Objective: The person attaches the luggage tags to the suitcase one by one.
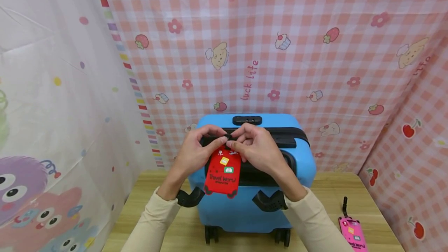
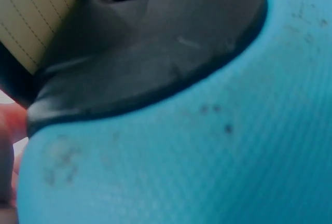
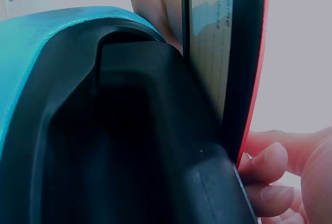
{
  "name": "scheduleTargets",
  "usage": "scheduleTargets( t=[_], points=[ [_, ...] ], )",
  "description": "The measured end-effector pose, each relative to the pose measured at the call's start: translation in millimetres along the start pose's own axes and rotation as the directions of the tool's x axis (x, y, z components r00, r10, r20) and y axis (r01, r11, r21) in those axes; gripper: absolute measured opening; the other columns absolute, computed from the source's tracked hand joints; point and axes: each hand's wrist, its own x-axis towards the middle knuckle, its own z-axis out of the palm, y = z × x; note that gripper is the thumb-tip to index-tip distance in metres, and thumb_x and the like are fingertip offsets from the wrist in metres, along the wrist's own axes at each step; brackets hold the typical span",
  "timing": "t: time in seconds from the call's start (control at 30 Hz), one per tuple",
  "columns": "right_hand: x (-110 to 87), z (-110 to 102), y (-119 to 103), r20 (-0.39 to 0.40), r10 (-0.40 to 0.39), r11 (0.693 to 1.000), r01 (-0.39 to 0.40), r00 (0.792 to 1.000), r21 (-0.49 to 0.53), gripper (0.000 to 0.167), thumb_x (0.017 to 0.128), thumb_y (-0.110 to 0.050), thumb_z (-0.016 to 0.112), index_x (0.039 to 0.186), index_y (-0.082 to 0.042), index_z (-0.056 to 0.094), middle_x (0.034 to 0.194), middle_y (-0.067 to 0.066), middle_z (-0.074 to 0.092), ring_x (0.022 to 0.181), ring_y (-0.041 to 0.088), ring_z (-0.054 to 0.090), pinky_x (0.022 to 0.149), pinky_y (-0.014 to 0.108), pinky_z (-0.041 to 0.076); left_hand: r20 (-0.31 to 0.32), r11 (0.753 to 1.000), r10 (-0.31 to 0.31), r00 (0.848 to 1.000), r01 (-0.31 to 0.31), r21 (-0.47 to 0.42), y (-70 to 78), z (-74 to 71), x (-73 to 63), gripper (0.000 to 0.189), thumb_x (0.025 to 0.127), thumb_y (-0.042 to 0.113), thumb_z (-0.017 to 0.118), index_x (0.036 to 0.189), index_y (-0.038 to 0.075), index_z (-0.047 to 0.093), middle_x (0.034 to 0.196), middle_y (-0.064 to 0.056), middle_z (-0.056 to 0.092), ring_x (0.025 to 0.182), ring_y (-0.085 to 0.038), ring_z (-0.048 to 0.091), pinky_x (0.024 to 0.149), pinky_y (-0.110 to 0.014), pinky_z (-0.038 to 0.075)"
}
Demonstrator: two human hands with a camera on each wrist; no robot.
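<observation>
A red luggage tag (image 1: 223,180) printed "Travel World" hangs against the front of a blue suitcase (image 1: 245,211), below its black top handle (image 1: 285,141). With thumb and forefinger my left hand (image 1: 197,149) pinches the tag's short black strap (image 1: 228,137) at the handle. My right hand (image 1: 258,147) pinches the same strap from the other side, its thumb tip close to the left thumb. Part of the strap is hidden behind the fingers. In the right wrist view, the tag's lined name card (image 3: 207,53) faces the suitcase, and the right fingers (image 3: 272,164) curl beside its red edge.
A pink luggage tag (image 1: 352,230) with a black strap lies on the wooden table (image 1: 329,201) at the right. The suitcase stands on black wheels (image 1: 282,236), with a combination lock (image 1: 247,120) on top. A checked curtain (image 1: 301,69) hangs close behind it.
</observation>
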Motion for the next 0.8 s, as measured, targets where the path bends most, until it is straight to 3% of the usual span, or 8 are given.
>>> scheduleTargets(
  t=[0.3,0.8],
  points=[
    [-0.1,0.4,0.8,0.005,-0.001,1.000,0.001,1.000,0.027,0.015,0.095,-0.013,0.067,0.107,-0.006,0.063,0.077,0.007,0.066,0.053,0.022,0.054,0.051,0.033,0.048,0.028,1.000,0.026,0.999,-0.025,-0.014,-2.0,-1.1,-0.4,0.018,0.092,0.016,0.072,0.109,0.012,0.071,0.104,-0.003,0.068,0.092,-0.019,0.059,0.084,-0.039,0.052],
    [-0.4,2.4,-0.8,-0.002,-0.005,1.000,0.005,1.000,0.028,0.012,0.095,-0.012,0.066,0.105,-0.007,0.061,0.074,0.008,0.062,0.052,0.022,0.053,0.050,0.032,0.047,0.030,1.000,0.018,0.999,-0.018,-0.005,-1.3,1.4,-1.1,0.014,0.095,0.014,0.067,0.109,0.011,0.067,0.102,-0.003,0.064,0.096,-0.018,0.057,0.088,-0.041,0.050]
  ],
)
